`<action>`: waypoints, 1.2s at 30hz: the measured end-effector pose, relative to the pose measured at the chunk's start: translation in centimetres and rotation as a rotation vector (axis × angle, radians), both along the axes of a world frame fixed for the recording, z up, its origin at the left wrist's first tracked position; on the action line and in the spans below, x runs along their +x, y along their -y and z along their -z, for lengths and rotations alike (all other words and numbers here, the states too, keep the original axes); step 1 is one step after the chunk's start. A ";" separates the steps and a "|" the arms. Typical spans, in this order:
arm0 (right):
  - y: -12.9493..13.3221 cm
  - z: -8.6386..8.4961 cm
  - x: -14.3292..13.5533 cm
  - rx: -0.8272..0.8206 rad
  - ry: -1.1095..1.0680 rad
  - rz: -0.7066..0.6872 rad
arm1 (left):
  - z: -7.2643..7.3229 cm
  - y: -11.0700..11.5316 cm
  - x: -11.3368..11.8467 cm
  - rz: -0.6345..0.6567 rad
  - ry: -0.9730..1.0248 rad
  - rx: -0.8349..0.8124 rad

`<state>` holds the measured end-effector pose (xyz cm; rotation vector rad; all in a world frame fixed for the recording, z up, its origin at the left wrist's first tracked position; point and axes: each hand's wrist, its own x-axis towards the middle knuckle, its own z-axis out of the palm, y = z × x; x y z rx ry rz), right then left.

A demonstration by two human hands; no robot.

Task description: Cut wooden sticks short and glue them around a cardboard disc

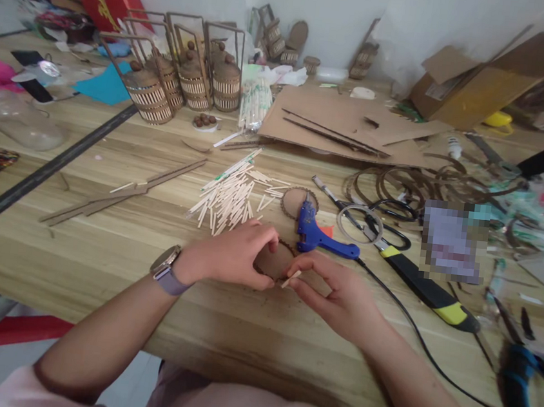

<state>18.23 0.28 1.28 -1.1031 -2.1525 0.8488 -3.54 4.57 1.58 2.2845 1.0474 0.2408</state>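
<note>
My left hand, with a watch on its wrist, curls around the left side of a round brown cardboard disc on the table and grips its rim. Between thumb and fingertips, my right hand pinches a short pale wooden stick against the disc's near right edge. Just beyond lies a second round disc with a dark rim. A blue hot glue gun rests on its side there, its nozzle over that disc. Many cut wooden sticks are heaped beyond my left hand.
Several small lidded baskets with tall handles stand at the back left. Flat cardboard lies at the back. To the right are a yellow-black utility knife, pliers, coiled brown strips and the glue gun's cord.
</note>
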 end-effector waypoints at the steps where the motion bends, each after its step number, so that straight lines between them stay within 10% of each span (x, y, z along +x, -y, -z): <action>1: 0.0 0.0 0.0 0.003 0.009 0.003 | 0.0 0.0 0.0 -0.003 0.000 0.005; 36: -0.2 2.6 -0.8 0.377 0.126 -0.087 | 1.1 0.6 0.7 0.036 -0.040 0.246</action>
